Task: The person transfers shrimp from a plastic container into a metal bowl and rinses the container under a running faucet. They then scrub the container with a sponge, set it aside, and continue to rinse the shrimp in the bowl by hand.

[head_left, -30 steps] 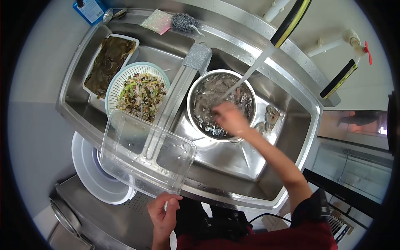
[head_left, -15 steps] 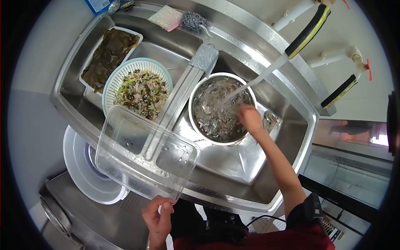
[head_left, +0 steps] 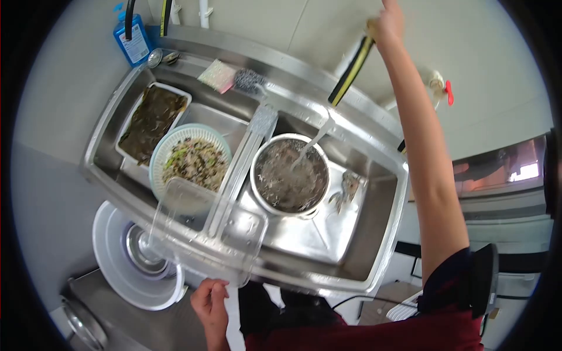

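My left hand (head_left: 212,299) pinches the near edge of a clear plastic container (head_left: 234,248), which hangs over the sink's front rim and divider. Up at the wall, my right hand (head_left: 386,28) is closed around the tap above a black-and-yellow hose (head_left: 352,70); the tap's handle is hidden by the hand. Water (head_left: 316,139) runs from this hose into a round metal pot (head_left: 255,181) in the right basin. Dark, churning contents (head_left: 293,184) fill the pot. Beside it, a small greyish piece of food (head_left: 350,187) lies on the basin floor.
The left basin holds a pale colander (head_left: 153,169) of chopped food and a white tray (head_left: 188,100) with dark leafy sheets. Scouring pads (head_left: 216,76) and a blue soap bottle (head_left: 133,41) stand behind. A white tub (head_left: 108,257) sits below left. Another tap has a red handle (head_left: 449,92).
My right hand has left the pot and gone up to the tap on the wall. The view has shifted up. My left hand still holds the clear container.
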Action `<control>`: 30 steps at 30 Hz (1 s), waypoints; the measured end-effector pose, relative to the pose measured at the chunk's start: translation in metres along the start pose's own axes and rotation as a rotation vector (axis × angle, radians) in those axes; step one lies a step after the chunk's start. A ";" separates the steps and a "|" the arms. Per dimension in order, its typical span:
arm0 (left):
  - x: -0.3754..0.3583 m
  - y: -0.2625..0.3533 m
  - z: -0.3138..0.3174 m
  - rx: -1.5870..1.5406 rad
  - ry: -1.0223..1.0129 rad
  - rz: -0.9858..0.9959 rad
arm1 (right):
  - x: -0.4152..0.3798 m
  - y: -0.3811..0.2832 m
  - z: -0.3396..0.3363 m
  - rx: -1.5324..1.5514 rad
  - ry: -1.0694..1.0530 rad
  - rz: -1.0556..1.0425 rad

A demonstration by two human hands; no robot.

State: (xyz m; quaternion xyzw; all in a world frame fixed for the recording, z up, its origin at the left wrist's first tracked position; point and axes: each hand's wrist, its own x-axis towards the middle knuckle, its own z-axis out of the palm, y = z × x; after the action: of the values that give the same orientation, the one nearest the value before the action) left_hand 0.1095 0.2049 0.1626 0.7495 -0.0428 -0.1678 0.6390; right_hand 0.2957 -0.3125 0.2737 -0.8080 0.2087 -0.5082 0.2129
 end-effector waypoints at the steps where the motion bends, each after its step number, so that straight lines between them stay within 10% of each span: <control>1: -0.001 0.003 -0.003 0.005 -0.002 0.010 | -0.006 -0.014 0.005 0.045 0.018 0.037; 5: 0.001 0.022 -0.021 0.132 -0.032 0.048 | -0.021 -0.037 -0.036 -0.040 -0.105 0.053; 9: 0.023 0.037 -0.049 0.045 0.095 0.139 | -0.080 -0.093 -0.108 0.693 0.021 0.134; 13: 0.049 0.056 -0.060 -0.405 0.119 0.161 | -0.245 -0.034 -0.144 1.831 -0.143 1.005; 14: 0.061 0.047 -0.057 -0.250 0.113 0.187 | -0.319 -0.012 -0.128 0.948 -0.239 0.959; 15: 0.071 0.038 -0.052 0.251 0.085 0.290 | -0.382 0.003 -0.146 0.944 -0.230 0.968; 17: 0.109 0.009 -0.054 0.750 -0.179 0.522 | -0.467 0.020 -0.187 -0.510 -1.506 0.505; 19: 0.140 -0.008 -0.077 0.938 -0.442 0.522 | -0.462 -0.010 -0.224 -0.260 -1.073 0.929; 24: 0.112 0.183 -0.051 0.899 -0.294 0.566 | -0.306 -0.114 -0.336 0.145 -0.732 0.662; 27: 0.095 0.236 -0.035 0.483 -0.268 0.815 | -0.243 -0.186 -0.393 0.422 -0.136 0.473; 30: 0.099 0.226 -0.010 -0.729 -1.020 0.623 | -0.252 -0.174 -0.421 1.397 -0.119 0.119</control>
State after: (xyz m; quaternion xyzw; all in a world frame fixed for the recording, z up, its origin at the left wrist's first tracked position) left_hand 0.2396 0.1461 0.3645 0.2679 -0.4911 -0.3115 0.7681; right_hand -0.1659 -0.0858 0.3515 -0.4958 -0.1345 -0.4658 0.7205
